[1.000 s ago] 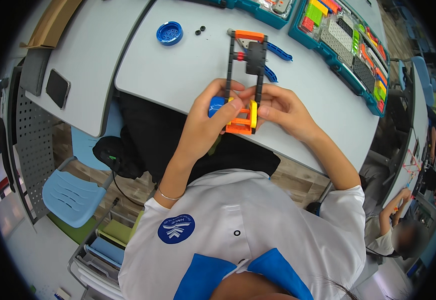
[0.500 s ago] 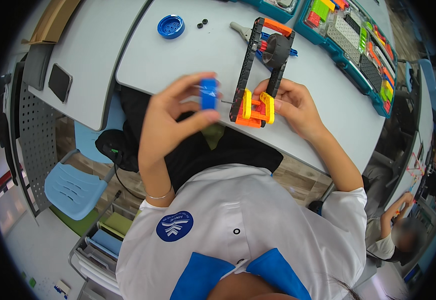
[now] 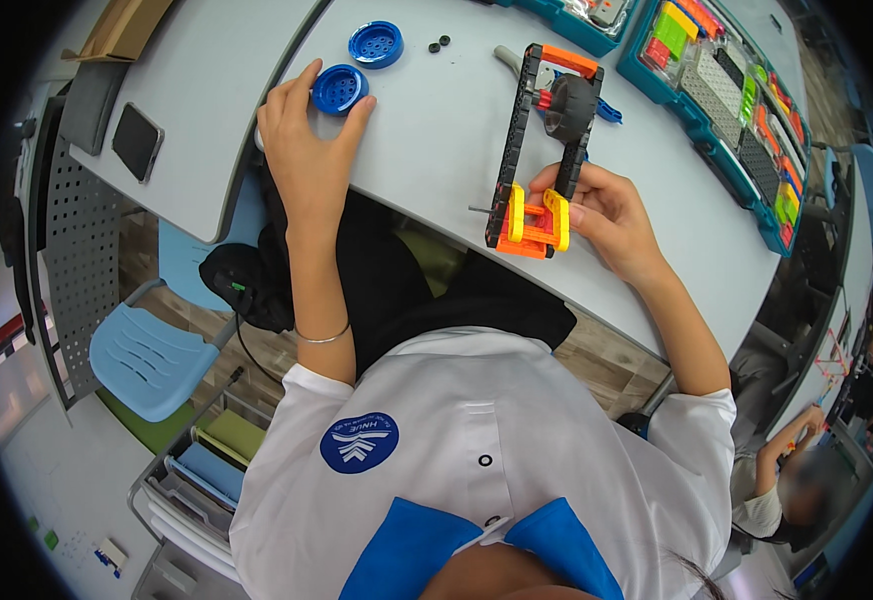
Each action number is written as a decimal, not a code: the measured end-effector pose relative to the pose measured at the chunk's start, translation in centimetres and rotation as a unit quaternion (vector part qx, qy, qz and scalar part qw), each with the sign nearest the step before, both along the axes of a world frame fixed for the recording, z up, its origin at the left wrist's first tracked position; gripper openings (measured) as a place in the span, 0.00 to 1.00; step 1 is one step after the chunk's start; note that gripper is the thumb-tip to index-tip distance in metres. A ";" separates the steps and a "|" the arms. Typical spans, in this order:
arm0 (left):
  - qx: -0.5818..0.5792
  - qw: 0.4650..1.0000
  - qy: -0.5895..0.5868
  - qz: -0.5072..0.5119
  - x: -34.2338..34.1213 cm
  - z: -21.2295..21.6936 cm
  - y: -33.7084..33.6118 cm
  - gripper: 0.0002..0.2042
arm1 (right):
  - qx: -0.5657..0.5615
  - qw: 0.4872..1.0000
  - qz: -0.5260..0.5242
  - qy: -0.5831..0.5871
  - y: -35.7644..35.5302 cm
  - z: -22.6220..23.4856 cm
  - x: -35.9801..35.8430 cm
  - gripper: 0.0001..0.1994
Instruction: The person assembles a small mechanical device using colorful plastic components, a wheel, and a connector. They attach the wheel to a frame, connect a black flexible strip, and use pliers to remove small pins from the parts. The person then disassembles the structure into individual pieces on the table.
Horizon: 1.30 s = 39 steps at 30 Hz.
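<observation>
A blue wheel hub (image 3: 340, 91) lies on the table, its holed face up. My left hand (image 3: 309, 150) has thumb and forefinger against opposite sides of it. A second blue wheel hub (image 3: 376, 44) lies just beyond. My right hand (image 3: 605, 215) grips the lower right end of a toy building-kit frame (image 3: 513, 150) with long black beams and an orange bar across the far end. A dark wheel (image 3: 571, 108) sits between the beams. Yellow and orange pieces (image 3: 530, 228) make up the near end, and a thin axle (image 3: 479, 210) sticks out at its left side.
Two small black pieces (image 3: 440, 45) lie right of the hubs. Behind the frame is a grey tool (image 3: 507, 58), partly hidden. An open teal case of colourful parts (image 3: 732, 120) lines the right side. A phone (image 3: 139, 142) rests on the left table. Another person (image 3: 797, 480) sits far right.
My left hand has carried the blue hub away from the axle, up and left, down onto the table beside the other hub. My right hand still holds the frame.
</observation>
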<state>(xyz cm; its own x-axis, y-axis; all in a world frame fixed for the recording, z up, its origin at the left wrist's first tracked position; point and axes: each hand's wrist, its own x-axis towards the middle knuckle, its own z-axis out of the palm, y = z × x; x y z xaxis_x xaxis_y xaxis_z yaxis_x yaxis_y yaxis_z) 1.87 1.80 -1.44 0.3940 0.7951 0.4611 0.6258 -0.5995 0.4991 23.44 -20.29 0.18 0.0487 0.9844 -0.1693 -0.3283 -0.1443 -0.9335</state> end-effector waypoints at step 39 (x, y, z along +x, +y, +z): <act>-0.530 0.762 -0.224 -0.297 3.8 5.5 -6.6 0.17 | 0.030 0.999 0.017 -0.008 -0.3 0.4 -0.9 0.17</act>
<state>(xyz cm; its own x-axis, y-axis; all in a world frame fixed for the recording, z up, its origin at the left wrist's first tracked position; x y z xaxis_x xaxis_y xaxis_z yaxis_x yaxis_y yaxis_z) 5.64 -4.75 4.06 0.8212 0.5574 -0.1226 0.0256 0.1787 0.9836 22.56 -20.61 0.60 0.0171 0.9938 -0.1098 -0.3099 -0.0992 -0.9456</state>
